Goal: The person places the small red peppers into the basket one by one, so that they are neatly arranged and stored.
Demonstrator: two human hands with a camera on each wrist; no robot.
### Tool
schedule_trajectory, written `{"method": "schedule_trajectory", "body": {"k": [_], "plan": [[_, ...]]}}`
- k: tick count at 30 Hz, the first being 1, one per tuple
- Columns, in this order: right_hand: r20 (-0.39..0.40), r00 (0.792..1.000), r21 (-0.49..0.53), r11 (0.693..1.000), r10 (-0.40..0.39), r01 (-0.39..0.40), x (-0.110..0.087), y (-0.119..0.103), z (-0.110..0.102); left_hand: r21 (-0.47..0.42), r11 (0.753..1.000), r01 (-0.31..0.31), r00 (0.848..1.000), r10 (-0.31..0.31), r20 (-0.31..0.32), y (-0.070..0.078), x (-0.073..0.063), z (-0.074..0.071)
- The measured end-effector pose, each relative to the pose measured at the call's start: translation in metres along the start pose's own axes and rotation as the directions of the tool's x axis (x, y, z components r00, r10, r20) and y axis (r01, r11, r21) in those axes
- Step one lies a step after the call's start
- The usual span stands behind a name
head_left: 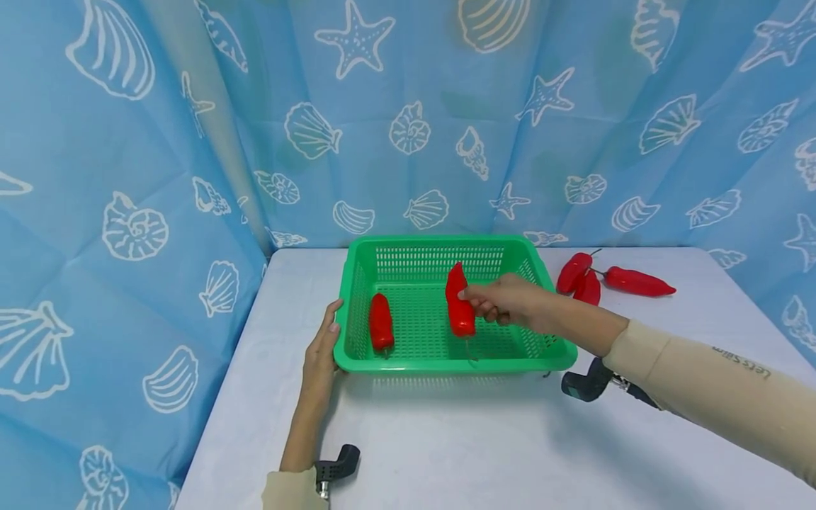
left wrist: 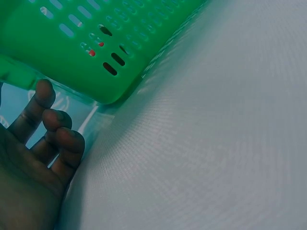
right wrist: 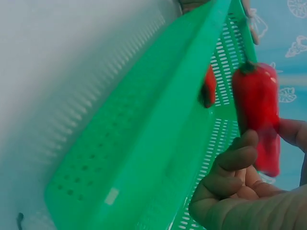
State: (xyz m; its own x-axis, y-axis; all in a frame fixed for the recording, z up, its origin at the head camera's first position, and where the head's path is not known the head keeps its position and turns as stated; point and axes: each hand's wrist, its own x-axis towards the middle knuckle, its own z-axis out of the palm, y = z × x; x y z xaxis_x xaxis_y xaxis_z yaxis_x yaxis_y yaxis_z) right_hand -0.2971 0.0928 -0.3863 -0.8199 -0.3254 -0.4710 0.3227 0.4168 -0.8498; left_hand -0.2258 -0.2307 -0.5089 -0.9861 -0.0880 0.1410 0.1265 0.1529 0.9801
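My right hand pinches a red pepper between thumb and fingers, over the right half of a green plastic basket. In the right wrist view, the held pepper hangs stem end up in the picture. Another red pepper lies on the basket floor at the left. My left hand rests against the basket's left rim, fingers loosely bent. From the left wrist view, a fingertip touches below the rim, while the other visible fingers stay apart from the basket.
Several red peppers lie on the white table to the right of the basket, partly behind my right arm. A blue curtain with white shells and starfish hangs behind the table and along its left side.
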Motion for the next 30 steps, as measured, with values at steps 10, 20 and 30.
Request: {"method": "schedule_trajectory", "body": {"k": [10, 20, 30], "plan": [[0.024, 1.000, -0.031, 1.000, 0.003, -0.002, 0.012, -0.017, -0.001, -0.005, 0.999, 0.033, 0.999, -0.033, -0.013, 0.023, 0.003, -0.002], [0.057, 0.997, -0.104, 0.994, 0.043, -0.037, 0.018, -0.008, 0.004, -0.005, 1.000, 0.025, 0.999, -0.025, -0.022, -0.010, 0.001, 0.000], [0.079, 0.995, -0.164, 0.985, 0.062, -0.048, 0.025, -0.015, 0.005, 0.001, 1.000, 0.008, 1.000, -0.008, -0.029, -0.008, 0.004, 0.000]]}}
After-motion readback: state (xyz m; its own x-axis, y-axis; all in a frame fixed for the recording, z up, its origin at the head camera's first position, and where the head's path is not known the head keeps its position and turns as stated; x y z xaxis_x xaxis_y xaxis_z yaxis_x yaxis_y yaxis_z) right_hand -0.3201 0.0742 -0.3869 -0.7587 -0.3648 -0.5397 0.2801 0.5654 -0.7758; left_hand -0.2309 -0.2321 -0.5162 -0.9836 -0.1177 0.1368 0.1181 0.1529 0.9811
